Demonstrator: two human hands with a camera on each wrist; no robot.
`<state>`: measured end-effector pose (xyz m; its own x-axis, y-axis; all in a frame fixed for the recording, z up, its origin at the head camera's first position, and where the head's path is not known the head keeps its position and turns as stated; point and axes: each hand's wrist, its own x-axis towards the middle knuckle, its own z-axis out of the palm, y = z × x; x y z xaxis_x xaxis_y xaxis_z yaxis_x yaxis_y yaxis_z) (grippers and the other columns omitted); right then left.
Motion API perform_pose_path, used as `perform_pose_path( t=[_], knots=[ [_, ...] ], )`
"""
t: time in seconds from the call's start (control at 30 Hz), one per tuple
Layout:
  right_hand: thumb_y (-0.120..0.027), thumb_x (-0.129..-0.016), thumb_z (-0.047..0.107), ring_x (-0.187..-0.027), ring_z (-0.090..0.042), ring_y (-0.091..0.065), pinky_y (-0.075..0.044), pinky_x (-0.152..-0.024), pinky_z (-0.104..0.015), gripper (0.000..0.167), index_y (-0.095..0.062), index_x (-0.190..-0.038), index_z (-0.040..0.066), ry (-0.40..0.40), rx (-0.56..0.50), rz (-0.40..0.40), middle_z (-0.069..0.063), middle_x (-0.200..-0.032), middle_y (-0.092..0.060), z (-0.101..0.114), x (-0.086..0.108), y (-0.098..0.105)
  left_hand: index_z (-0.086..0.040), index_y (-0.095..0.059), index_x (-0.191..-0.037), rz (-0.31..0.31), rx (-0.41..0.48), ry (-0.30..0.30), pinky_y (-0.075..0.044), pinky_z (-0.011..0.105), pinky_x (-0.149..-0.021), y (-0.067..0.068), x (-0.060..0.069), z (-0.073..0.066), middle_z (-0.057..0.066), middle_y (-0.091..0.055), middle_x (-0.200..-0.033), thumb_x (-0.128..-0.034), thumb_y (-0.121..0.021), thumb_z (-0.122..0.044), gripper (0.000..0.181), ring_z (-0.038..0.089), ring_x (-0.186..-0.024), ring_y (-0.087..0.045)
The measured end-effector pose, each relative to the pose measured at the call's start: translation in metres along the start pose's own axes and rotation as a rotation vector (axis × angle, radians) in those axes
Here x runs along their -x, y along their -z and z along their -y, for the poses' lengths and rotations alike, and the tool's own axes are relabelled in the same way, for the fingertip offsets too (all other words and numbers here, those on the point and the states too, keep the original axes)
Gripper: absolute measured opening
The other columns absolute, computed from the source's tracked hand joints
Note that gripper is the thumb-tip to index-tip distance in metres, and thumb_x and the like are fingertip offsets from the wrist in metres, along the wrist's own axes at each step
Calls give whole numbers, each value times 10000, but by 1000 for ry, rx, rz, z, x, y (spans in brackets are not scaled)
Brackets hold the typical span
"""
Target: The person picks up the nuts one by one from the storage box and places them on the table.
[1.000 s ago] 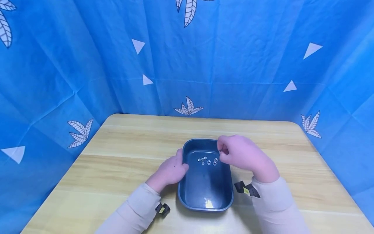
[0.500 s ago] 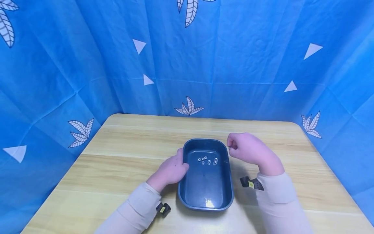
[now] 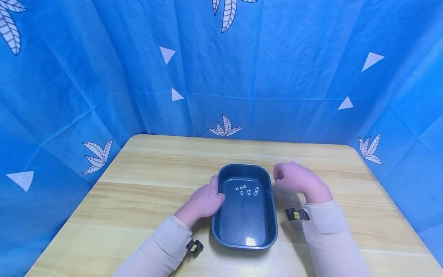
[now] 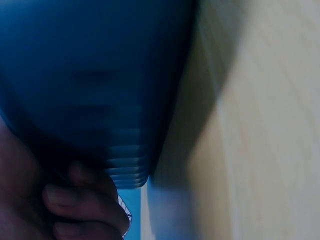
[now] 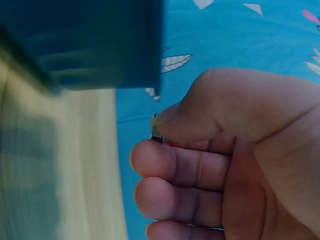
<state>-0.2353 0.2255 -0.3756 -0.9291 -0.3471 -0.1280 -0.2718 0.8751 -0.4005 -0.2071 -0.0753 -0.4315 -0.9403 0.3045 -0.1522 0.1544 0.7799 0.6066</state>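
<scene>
My left hand point(image 3: 205, 200) grips the left side of a dark blue plastic tray point(image 3: 242, 227), with the thumb over its rim. In the left wrist view, curled fingers point(image 4: 87, 200) lie against the tray's outer wall. Several small ring-shaped metal nuts point(image 3: 249, 192) lie loose on the tray floor, toward the far end. Just right of the tray's far right rim, my right hand point(image 3: 297, 181) pinches a small metal nut point(image 5: 157, 134) between thumb and index finger. Only the edge of that nut shows, and the head view hides it.
A light wood-grain table point(image 3: 155, 169) extends on all sides of the tray. Behind it hangs a blue cloth point(image 3: 287, 77) with white leaf and triangle prints. Each wrist carries a black strap-mounted camera point(image 3: 294, 214).
My right hand has moved from over the tray's right rim to the right, outside the tray, then slightly down, still pinching the nut. The left hand and the nuts in the tray stay put.
</scene>
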Motion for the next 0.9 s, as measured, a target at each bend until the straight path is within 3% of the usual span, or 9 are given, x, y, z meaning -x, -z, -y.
perform_pose_path(
  t=[0.23,0.47,0.7,0.9],
  knots=[
    [-620,-818,41,-781,-226,-553,-477,-704,-401,101,-649,-894,102,-68,-9,71,-35,-850,-612,-9,-5,-8,47,-222,-1534,10,1,17,-474,392,-677,1,-1,-1,140,-602,-1095,-1006,-480,-250,659,212,-783,-578],
    [-638,-830,44,-798,-238,-562,-485,-714,-419,107,-657,-910,113,-118,-43,145,-30,-850,-616,-18,-7,-18,43,-270,-1500,3,-20,2,-490,413,-747,0,-1,0,158,-604,-1172,-1004,-491,-255,620,221,-853,-585],
    [-625,-825,46,-780,-236,-549,-460,-700,-413,98,-625,-879,128,-98,-11,151,-28,-815,-595,-28,-11,-28,48,-286,-1479,3,-16,-8,-475,390,-683,-1,-2,1,144,-602,-1084,-1002,-490,-250,598,218,-793,-578],
    [-624,-802,40,-753,-223,-535,-436,-674,-391,99,-593,-829,131,-78,2,151,-20,-773,-575,-33,-13,-31,46,-264,-1503,9,-6,0,-475,392,-687,0,-2,1,153,-596,-1137,-1005,-487,-255,624,216,-802,-577]
  ],
)
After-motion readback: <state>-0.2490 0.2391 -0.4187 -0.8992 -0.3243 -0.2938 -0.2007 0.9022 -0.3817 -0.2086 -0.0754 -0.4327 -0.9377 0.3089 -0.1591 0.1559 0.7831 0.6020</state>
